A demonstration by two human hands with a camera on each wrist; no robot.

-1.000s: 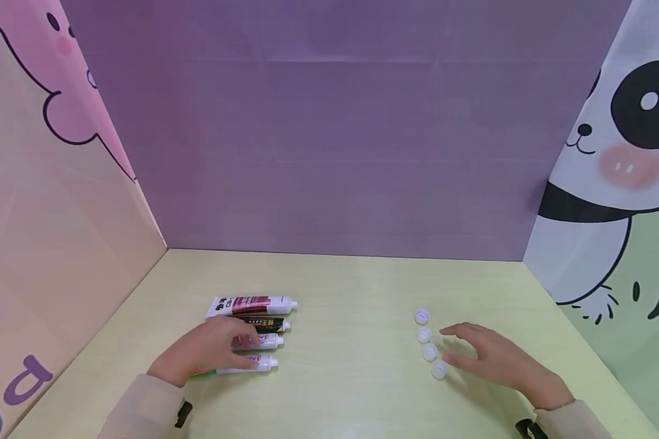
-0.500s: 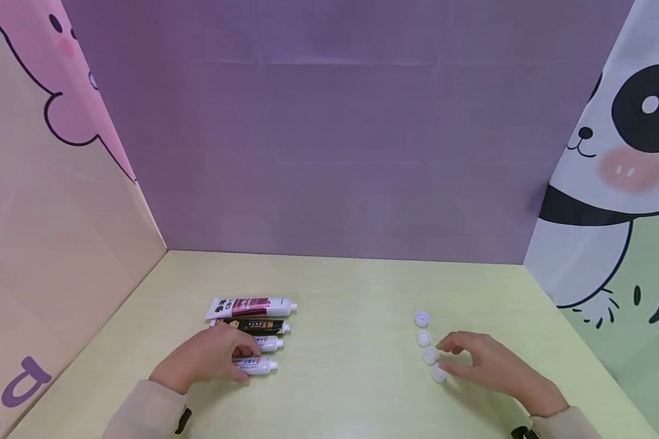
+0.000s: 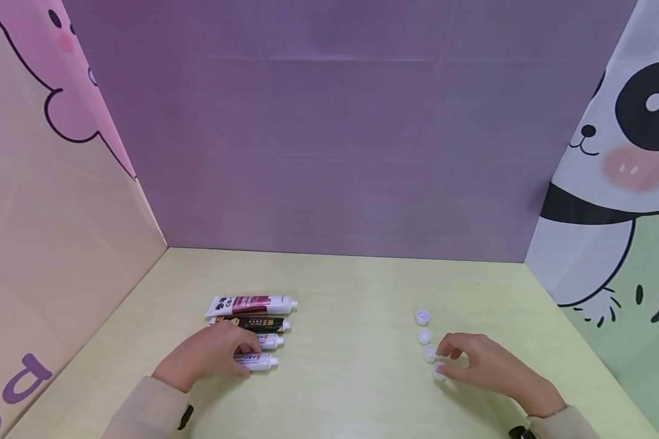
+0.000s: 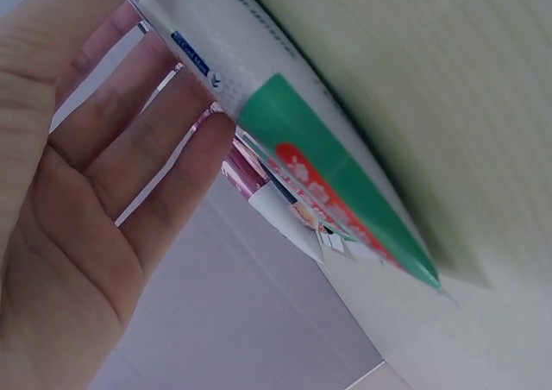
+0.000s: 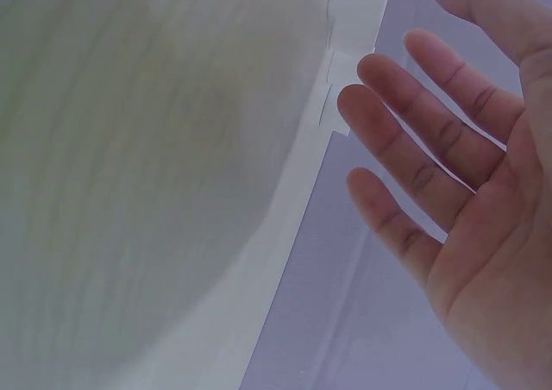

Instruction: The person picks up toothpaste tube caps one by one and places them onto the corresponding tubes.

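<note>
Four toothpaste tubes lie side by side at the left in the head view. My left hand [image 3: 211, 355] grips the nearest one, a white toothpaste tube [image 3: 259, 362] with a green and red tail end [image 4: 319, 174], thumb on the near side and fingers on the far side. Behind it lie another white tube [image 3: 271, 341], a black tube [image 3: 260, 324] and a white and maroon tube [image 3: 252, 305]. My right hand [image 3: 491, 369] is low by the nearest white cap [image 3: 438, 373], its thumb tip overlapping that cap's edge and its index finger apart from the thumb.
Farther along the row stand three more white caps, the farthest cap [image 3: 422, 317] at the back. The pale wooden table [image 3: 351, 341] ends at a purple back panel [image 3: 335, 152]. Side panels with cartoon prints flank it, a panda panel [image 3: 593, 244] at the right.
My left thumb and fingers have drawn together on the nearest tube. My right hand has come slightly lower and nearer the closest caps, its index finger bending toward the thumb.
</note>
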